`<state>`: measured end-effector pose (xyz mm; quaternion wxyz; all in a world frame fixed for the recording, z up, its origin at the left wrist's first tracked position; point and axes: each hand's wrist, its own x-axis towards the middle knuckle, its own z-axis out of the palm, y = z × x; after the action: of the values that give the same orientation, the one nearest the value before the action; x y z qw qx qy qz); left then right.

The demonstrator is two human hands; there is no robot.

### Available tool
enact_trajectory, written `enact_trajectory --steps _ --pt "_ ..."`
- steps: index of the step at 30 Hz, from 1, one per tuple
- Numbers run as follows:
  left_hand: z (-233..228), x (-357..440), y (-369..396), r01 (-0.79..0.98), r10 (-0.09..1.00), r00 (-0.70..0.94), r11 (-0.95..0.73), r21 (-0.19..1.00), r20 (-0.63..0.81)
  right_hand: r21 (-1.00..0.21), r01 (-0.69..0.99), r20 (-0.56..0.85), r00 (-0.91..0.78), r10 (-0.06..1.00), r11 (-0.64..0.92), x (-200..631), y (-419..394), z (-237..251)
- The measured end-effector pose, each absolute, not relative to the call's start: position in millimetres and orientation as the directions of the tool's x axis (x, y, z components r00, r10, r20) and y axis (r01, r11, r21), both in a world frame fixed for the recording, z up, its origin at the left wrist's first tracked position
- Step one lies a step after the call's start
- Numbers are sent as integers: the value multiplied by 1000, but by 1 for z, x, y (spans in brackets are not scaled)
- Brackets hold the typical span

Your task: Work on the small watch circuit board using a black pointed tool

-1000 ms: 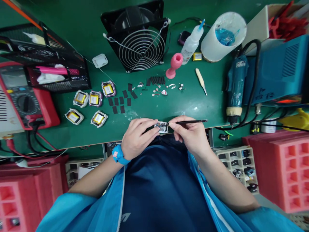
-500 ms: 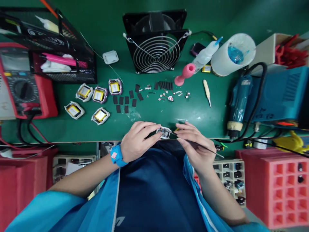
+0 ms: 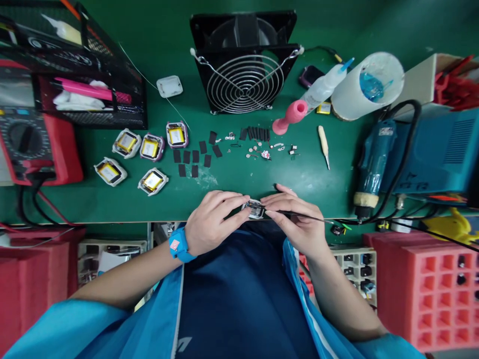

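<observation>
1. The green bench (image 3: 112, 199) carries everything; its near edge runs just under both hands.
2. A black fan (image 3: 244, 75) stands at the far edge, in the middle.
3. A blue power screwdriver (image 3: 372, 159) lies toward the right edge, nose pointing at the near edge.
4. Five small open cases with yellow cells (image 3: 149, 148) lie left of centre, with black pads (image 3: 194, 157) just beside them.
5. The left hand (image 3: 209, 222), a blue band at its wrist, pinches the small watch module (image 3: 254, 209) at the middle of the near edge.
6. The right hand (image 3: 295, 219) has its grip pressed together on a thin black tool (image 3: 303, 216), whose tip seems to touch the module, though fingers hide the contact.
7. Tiny loose parts (image 3: 262, 149) lie scattered toward the fan.
</observation>
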<state>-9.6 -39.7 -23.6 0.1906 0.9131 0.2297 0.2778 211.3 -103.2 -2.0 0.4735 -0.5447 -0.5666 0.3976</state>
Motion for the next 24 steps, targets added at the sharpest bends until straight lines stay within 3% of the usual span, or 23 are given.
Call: enact_trajectory --steps 12,24 --pt "-24 -12 -38 273 484 759 -844 461 436 -961 263 99 30 995 88 213 -102 -3" --pt "-28 -15 -40 252 412 783 -895 368 465 -957 274 109 24 994 98 214 -101 -3"
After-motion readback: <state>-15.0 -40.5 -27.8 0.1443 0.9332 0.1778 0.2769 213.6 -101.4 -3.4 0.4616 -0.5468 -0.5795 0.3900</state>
